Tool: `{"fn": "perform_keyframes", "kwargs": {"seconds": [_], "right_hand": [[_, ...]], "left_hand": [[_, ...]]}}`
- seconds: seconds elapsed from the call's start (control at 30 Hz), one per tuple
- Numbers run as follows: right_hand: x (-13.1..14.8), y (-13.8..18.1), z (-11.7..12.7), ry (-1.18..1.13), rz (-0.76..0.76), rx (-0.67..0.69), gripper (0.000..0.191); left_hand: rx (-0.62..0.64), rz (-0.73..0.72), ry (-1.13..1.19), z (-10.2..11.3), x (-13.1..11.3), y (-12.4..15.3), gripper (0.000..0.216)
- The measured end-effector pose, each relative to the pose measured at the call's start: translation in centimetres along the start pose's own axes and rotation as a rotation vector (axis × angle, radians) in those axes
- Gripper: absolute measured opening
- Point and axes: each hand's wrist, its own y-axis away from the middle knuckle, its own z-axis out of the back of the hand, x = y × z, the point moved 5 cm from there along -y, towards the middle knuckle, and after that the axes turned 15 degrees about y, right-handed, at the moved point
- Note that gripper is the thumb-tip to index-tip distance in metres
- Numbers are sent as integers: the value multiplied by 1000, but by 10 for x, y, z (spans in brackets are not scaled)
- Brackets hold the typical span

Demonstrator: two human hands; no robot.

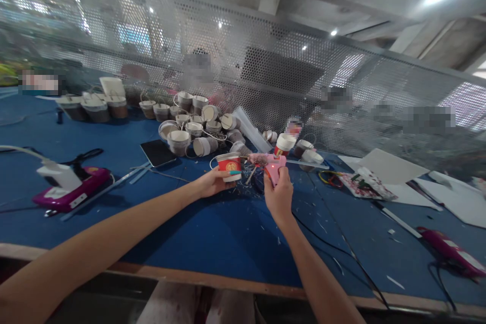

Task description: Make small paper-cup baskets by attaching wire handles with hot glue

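Observation:
My left hand [211, 184] is closed around a red and white paper cup [230, 166] with a gold emblem, held just above the table. A thin pale loop stands out from the cup's left side. In my right hand [279, 193] is a pink hot glue gun [275, 165] with a small red light. Its nozzle points left at the cup's rim, close to it; whether they touch I cannot tell. A clear glue stick [307, 164] sticks out of the gun's back. Behind the gun stand stacked paper cups [285, 144].
Many small wrapped cups [178, 142] crowd the back of the blue table [212, 243]. A phone [158, 153] and a purple power strip [74, 190] lie left. Paper sheets [395, 167] and another purple strip [451, 250] lie right. A perforated metal screen [228, 30] stands behind.

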Motion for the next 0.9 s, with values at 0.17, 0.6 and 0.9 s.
{"fn": "perform_keyframes", "kwargs": {"seconds": [0.17,0.6,0.9], "right_hand": [[-1,1,-1,6,-7,9,10],[-3,0,-3,11,-25,13,10],[-7,0,-6,63,-121,72,14]], "left_hand": [[-24,1,-4,-3,-1,1,32],[-46,7,7,-3,-1,3,29],[-45,33,15,1,-1,2,33]]}}
